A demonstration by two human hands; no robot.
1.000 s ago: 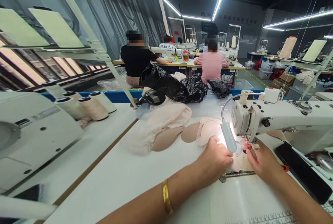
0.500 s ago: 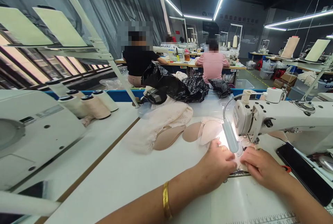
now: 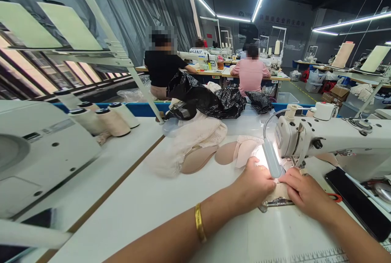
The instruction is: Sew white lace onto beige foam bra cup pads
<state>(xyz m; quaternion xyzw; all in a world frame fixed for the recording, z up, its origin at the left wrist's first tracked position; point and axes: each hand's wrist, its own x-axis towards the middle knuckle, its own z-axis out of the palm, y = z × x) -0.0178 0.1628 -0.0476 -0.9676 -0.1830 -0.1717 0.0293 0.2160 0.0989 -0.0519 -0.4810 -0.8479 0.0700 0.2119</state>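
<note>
The left hand (image 3: 256, 185) is curled narrow at the pale, thin cloth (image 3: 249, 149); the right hand (image 3: 305, 191), fingers bent, has moved from beneath the machine (image 3: 293, 134) closer to it. I cannot tell if either pinches – fingers hide this. Beyond lie smooth, rounded beige cups (image 3: 198, 160), then crinkled, shiny black plastic (image 3: 229, 103).

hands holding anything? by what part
Seemingly pale pink fabric: the left hand is at its edge beside the lamp. Fingers hide the exact grip; what the right hand holds is unclear.
</note>
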